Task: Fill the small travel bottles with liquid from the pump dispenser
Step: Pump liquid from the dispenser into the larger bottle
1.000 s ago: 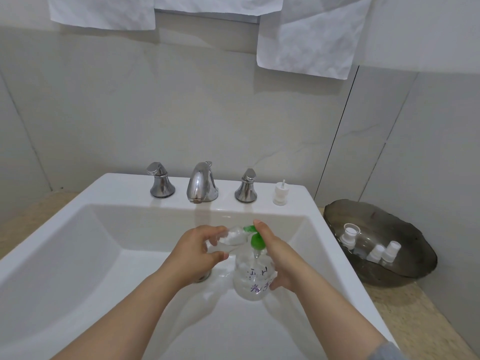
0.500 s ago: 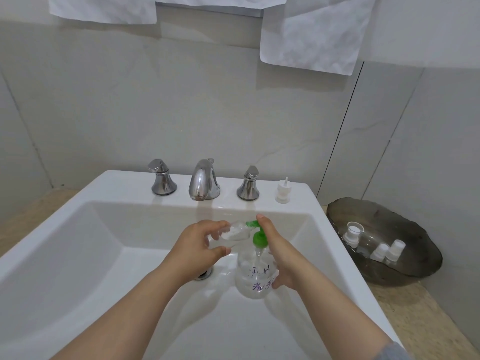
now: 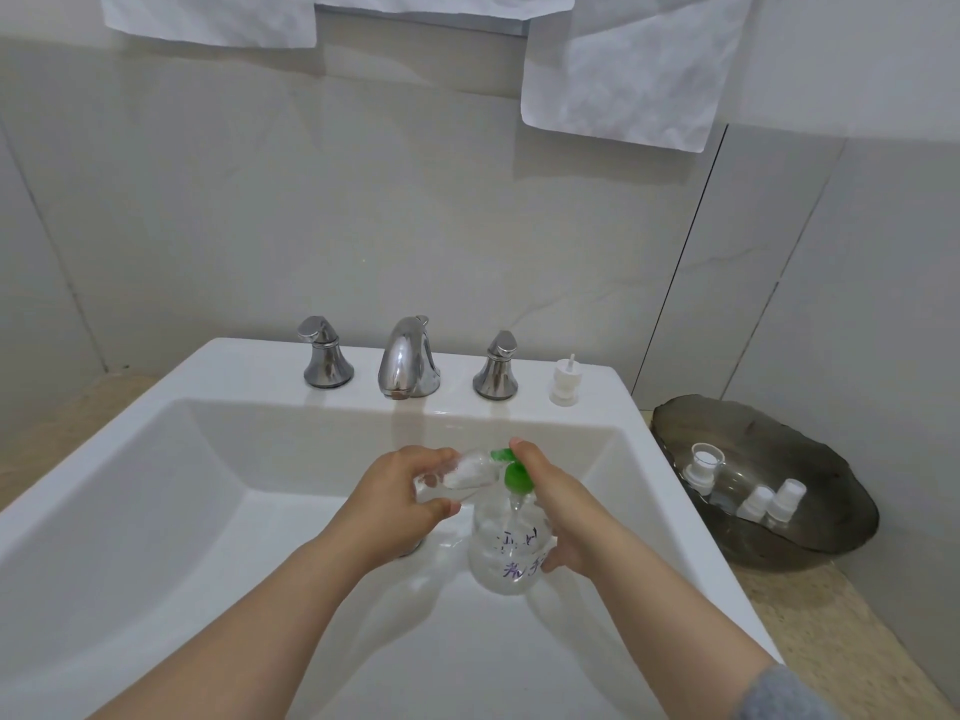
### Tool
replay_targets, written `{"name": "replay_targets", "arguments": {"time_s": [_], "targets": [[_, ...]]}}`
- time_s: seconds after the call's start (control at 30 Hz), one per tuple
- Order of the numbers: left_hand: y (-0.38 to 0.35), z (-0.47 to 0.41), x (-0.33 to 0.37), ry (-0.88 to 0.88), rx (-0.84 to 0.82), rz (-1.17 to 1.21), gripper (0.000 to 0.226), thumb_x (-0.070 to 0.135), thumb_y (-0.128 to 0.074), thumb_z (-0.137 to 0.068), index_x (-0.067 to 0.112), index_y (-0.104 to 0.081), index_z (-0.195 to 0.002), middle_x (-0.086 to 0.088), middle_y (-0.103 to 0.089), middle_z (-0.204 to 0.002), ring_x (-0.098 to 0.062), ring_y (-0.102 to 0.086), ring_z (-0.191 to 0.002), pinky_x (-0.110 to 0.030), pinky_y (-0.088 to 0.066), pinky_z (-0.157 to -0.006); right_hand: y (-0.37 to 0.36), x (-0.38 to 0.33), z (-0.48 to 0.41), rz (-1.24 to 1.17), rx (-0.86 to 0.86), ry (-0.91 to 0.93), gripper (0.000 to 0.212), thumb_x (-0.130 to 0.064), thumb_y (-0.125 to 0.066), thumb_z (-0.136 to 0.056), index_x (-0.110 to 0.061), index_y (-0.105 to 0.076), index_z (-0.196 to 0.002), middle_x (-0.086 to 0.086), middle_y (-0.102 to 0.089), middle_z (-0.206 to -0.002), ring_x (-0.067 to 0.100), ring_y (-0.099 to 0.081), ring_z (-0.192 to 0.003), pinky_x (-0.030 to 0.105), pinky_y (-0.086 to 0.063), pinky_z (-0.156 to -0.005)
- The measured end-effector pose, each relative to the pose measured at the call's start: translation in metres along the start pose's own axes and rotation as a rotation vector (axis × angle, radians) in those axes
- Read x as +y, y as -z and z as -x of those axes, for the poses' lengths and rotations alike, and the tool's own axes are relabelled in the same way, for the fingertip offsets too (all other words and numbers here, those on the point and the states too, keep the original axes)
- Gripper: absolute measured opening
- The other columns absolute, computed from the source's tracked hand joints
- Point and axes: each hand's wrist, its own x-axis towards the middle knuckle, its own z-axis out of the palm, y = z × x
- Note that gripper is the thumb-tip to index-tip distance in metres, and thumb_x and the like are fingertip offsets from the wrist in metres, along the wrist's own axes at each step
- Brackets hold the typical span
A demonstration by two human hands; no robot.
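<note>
Both forearms reach in over the sink (image 3: 156, 433) and meet above the basin. Left hand (image 3: 400, 496): fingers curled over the top of a small clear travel bottle (image 3: 467, 472), thumb pinching it from the near side. Right hand (image 3: 558, 506): forefinger laid along the green pump head (image 3: 517, 476), thumb and remaining fingers wrapped round the clear pump dispenser (image 3: 506, 556). The right palm hides the dispenser's far side. The bottle's mouth is lost against the green spout, so contact cannot be confirmed. Liquid level in either container is hard to make out. Purple writing on the dispenser is unreadable. I cannot tell whether its base rests on the basin floor. The drain is mostly hidden under the left wrist. The travel bottle lies on its side, long axis running hand to hand, open end toward the right hand. The dispenser stands roughly upright, spout pointing toward the left hand. Beyond the right hand, a dark bowl (image 3: 831, 532) holds more small bottles (image 3: 702, 465).
</note>
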Motion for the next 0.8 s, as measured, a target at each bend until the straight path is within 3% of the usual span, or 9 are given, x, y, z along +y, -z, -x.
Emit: {"name": "replay_targets", "arguments": {"time_s": [0.07, 0.17, 0.3, 0.43, 0.6, 0.8], "targets": [[-0.0006, 0.0004, -0.0008, 0.005, -0.011, -0.012, 0.047, 0.018, -0.074, -0.079, 0.03, -0.06, -0.122, 0.006, -0.059, -0.105, -0.006, -0.054, -0.091, -0.018, -0.039, -0.082, 0.0003, -0.0009, 0.0015, 0.015, -0.001, 0.011, 0.059, -0.064, -0.042, -0.091, -0.024, -0.045, -0.135, 0.004, -0.043, -0.126, 0.04, -0.036, -0.13, 0.062, -0.033, -0.099], [-0.0002, 0.0011, -0.0004, 0.005, -0.018, -0.039, 0.045, 0.019, -0.073, -0.079, 0.03, -0.06, -0.121, 0.007, -0.057, -0.101, -0.001, -0.051, -0.079, -0.018, -0.038, -0.077, 0.0001, -0.0019, 0.0024, 0.016, 0.0, 0.015, 0.055, -0.061, -0.041, -0.092, -0.023, -0.047, -0.132, 0.005, -0.044, -0.119, 0.039, -0.04, -0.122, 0.061, -0.034, -0.098], [-0.0001, 0.0017, 0.0001, 0.006, -0.017, -0.037, 0.044, 0.019, -0.073, -0.079, 0.03, -0.061, -0.12, 0.006, -0.057, -0.1, 0.001, -0.049, -0.076, -0.016, -0.037, -0.074, 0.0001, -0.0001, 0.002, 0.007, 0.011, 0.025, 0.053, -0.061, -0.04, -0.093, -0.023, -0.048, -0.128, 0.005, -0.046, -0.121, 0.034, -0.041, -0.107, 0.06, -0.035, -0.098], [0.0013, 0.0015, 0.0014, 0.014, -0.015, -0.036, 0.044, 0.02, -0.074, -0.079, 0.032, -0.061, -0.119, 0.007, -0.056, -0.098, -0.001, -0.05, -0.075, -0.016, -0.037, -0.074, -0.0017, 0.0021, 0.0011, 0.007, 0.025, 0.039, 0.049, -0.064, -0.039, -0.092, -0.025, -0.049, -0.121, 0.003, -0.046, -0.12, 0.031, -0.04, -0.104, 0.061, -0.036, -0.101], [0.0043, -0.0002, 0.0062, -0.021, 0.012, -0.023, 0.043, 0.02, -0.074, -0.078, 0.034, -0.061, -0.117, 0.01, -0.057, -0.098, -0.005, -0.049, -0.071, -0.01, -0.038, -0.068, 0.0, 0.0043, -0.0016, 0.003, 0.006, 0.021, 0.073, -0.075, -0.034, -0.086, -0.028, -0.038, -0.142, 0.0, -0.04, -0.124, 0.037, -0.037, -0.132, 0.061, -0.033, -0.101], [0.0058, -0.0013, 0.0062, -0.011, 0.015, -0.005, 0.041, 0.021, -0.075, -0.077, 0.036, -0.062, -0.114, 0.011, -0.055, -0.092, -0.007, -0.047, -0.068, -0.015, -0.038, -0.067, -0.0006, 0.0034, -0.0049, -0.01, -0.013, -0.013, 0.083, -0.079, -0.036, -0.082, -0.028, -0.034, -0.146, 0.005, -0.037, -0.146, 0.038, -0.033, -0.136, 0.062, -0.03, -0.105]]}}
